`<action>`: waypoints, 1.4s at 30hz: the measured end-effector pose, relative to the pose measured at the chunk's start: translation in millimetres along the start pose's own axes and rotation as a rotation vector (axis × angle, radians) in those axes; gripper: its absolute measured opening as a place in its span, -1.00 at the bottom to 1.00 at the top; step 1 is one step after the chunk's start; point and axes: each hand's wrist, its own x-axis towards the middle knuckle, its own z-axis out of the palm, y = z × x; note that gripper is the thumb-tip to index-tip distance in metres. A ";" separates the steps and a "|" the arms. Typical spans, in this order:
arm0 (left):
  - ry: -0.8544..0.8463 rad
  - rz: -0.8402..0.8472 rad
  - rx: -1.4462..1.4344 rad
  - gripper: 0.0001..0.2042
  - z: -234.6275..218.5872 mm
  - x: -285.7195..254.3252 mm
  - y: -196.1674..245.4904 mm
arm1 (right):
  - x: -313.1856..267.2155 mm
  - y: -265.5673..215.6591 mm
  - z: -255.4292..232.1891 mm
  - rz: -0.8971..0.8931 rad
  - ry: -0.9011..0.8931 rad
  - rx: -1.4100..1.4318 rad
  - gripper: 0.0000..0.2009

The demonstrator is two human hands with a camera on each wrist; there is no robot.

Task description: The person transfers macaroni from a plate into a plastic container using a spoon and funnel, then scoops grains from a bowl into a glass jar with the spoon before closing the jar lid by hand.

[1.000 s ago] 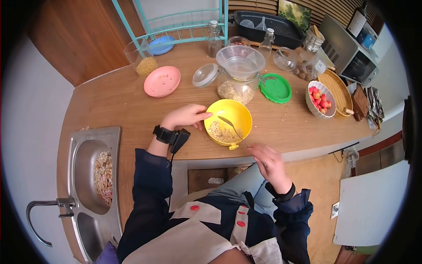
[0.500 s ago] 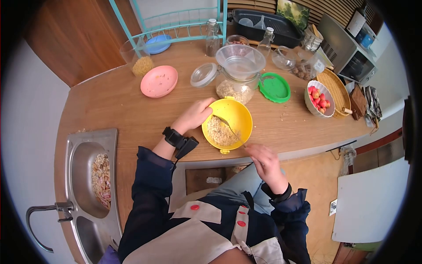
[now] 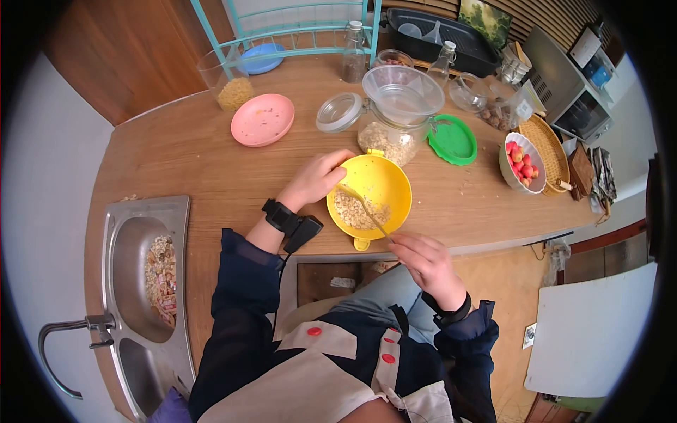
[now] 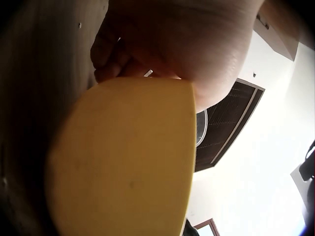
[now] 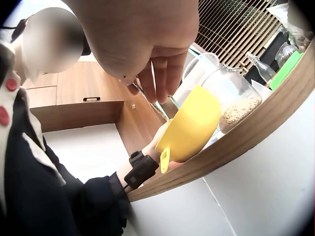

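Observation:
A yellow bowl (image 3: 389, 185) with oats (image 3: 357, 211) in its lower left part stands near the counter's front edge. The left hand (image 3: 315, 180) grips its upper left rim, thumb toward the inside; in the left wrist view that hand (image 4: 182, 44) lies against the bowl's wall (image 4: 128, 157). Between thumb and fingers the right hand (image 3: 428, 266) pinches the handle of a metal spoon (image 3: 370, 215), whose head rests in the bowl at the left, by the oats. The right wrist view shows the right hand (image 5: 147, 44) beside the bowl (image 5: 192, 128).
Behind the bowl stands a jar of oats (image 3: 386, 143) with a clear bowl (image 3: 403, 92) on top. A green lid (image 3: 453, 139), a pink plate (image 3: 262, 120) and a bowl of red fruit (image 3: 522, 166) surround it. A sink (image 3: 134, 264) is at left.
The left hand has gone from the bowl's left side to its upper left rim. The bowl has turned, its front tab shifting left. The spoon has moved left within it, still in the right hand.

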 end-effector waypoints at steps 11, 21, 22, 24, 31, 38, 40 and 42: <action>-0.003 0.016 -0.045 -0.68 0.4 -0.1 -3.4 | -7.7 -21.3 -51.2 -0.145 -0.200 -0.083 -0.72; 0.003 0.003 -0.042 -0.69 0.7 -0.5 -4.7 | 2.1 -9.6 -39.7 -0.119 -0.212 -0.243 -0.68; 0.008 0.019 -0.044 -0.69 1.0 -0.3 -5.5 | 2.6 -9.2 -38.9 -0.125 -0.216 -0.230 -0.67; 0.012 0.035 -0.048 -0.69 1.3 0.2 -5.2 | 3.0 -12.2 -42.7 -0.138 -0.226 -0.233 -0.68; 0.011 0.036 -0.040 -0.69 1.2 -1.2 -3.0 | -0.5 -26.1 -64.2 -0.165 -0.251 -0.183 -0.73; 0.006 0.007 -0.045 -0.68 0.7 -1.4 -3.8 | 12.4 -20.4 -43.1 -0.201 -0.248 -0.183 -0.69; 0.004 0.015 -0.042 -0.68 0.0 -1.4 -2.6 | 13.9 -20.7 -40.8 -0.225 -0.259 -0.168 -0.69; 0.002 0.021 -0.041 -0.69 0.3 -1.0 -1.9 | 10.7 -21.1 -41.4 -0.235 -0.263 -0.178 -0.69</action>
